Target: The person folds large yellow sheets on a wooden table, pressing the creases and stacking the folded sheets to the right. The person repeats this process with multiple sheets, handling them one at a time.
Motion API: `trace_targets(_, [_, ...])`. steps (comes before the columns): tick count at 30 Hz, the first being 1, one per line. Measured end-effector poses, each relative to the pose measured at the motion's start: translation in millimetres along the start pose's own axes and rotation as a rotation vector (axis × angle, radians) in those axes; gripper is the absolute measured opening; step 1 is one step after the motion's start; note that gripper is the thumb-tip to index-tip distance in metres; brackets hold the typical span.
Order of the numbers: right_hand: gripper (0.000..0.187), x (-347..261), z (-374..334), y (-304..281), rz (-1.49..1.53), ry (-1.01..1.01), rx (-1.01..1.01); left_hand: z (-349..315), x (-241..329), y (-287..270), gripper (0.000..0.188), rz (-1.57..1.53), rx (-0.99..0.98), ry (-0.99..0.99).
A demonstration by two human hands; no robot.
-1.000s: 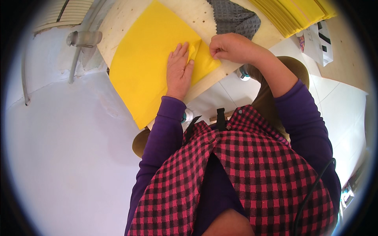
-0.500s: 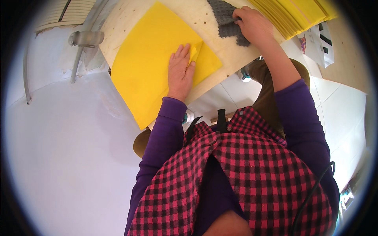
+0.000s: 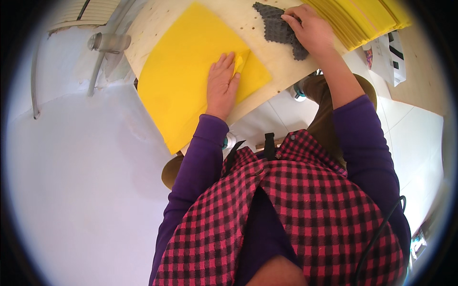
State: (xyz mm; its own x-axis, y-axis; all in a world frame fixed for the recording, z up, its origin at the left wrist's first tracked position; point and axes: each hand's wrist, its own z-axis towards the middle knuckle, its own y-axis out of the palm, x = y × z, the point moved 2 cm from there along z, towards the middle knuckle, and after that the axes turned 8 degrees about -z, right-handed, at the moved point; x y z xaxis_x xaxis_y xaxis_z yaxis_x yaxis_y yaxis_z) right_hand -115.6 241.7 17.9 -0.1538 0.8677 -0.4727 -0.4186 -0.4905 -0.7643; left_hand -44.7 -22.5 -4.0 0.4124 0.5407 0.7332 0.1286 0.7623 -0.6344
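A large yellow sheet (image 3: 176, 62) lies on the pale wooden tabletop (image 3: 243, 16). My left hand (image 3: 222, 90) rests flat on it with the fingers stretched out. Beside its thumb and forefinger a small fold (image 3: 239, 63) of the sheet stands up. Farther right, my right hand (image 3: 312, 31) has thumb and fingers pinched together at the edge of a dark grey textured cloth (image 3: 277, 28) with a zigzag border. The cloth lies crumpled on the wood, and the fingertips partly hide where they meet it.
A thick stack of yellow sheets (image 3: 360, 21) sits at the far right, close to my right hand. Below it stands a white bag (image 3: 381, 59) with black marks. A pipe with a metal fitting (image 3: 109, 43) is by the wall at the far left.
The grey cloth lies more spread out, with its lower end a little nearer me. My right fingers have shifted slightly on it. My left hand stays in place on the yellow sheet.
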Motion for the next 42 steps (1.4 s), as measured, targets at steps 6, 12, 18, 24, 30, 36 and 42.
trace_targets(6, [0.010, -12.1, -11.8, 1.7, 0.583, -0.208, -0.431, -0.3, 1.4, 0.2, 0.036, 0.001, 0.003, -0.002])
trace_targets(12, [0.016, -39.0, -39.5, 13.0, 0.432, -0.333, -0.674, 1.2, 3.7, -0.6, 0.038, -0.010, -0.004, -0.007])
trace_targets(18, [0.009, -41.1, -37.5, 17.7, 0.423, -0.308, -0.728, 1.8, 5.4, -2.1, 0.041, -0.035, -0.006, -0.010])
trace_targets(24, [0.007, -45.8, -34.7, 18.7, 0.506, -0.335, -0.655, 2.5, 2.8, -2.8, 0.043, -0.037, -0.028, 0.011])
trace_targets(30, [0.008, -51.4, -32.2, 21.3, 0.529, -0.346, -0.643, 2.5, 2.3, -3.1, 0.043, -0.052, -0.029, 0.016])
trace_targets(36, [0.008, -52.3, -31.6, 23.2, 0.535, -0.363, -0.630, 2.3, 4.0, -3.0, 0.044, -0.047, -0.022, 0.007])
trace_targets(42, [0.008, -53.7, -30.9, 21.9, 0.542, -0.377, -0.617, 2.6, 4.5, -3.0, 0.043, -0.060, -0.020, 0.003])
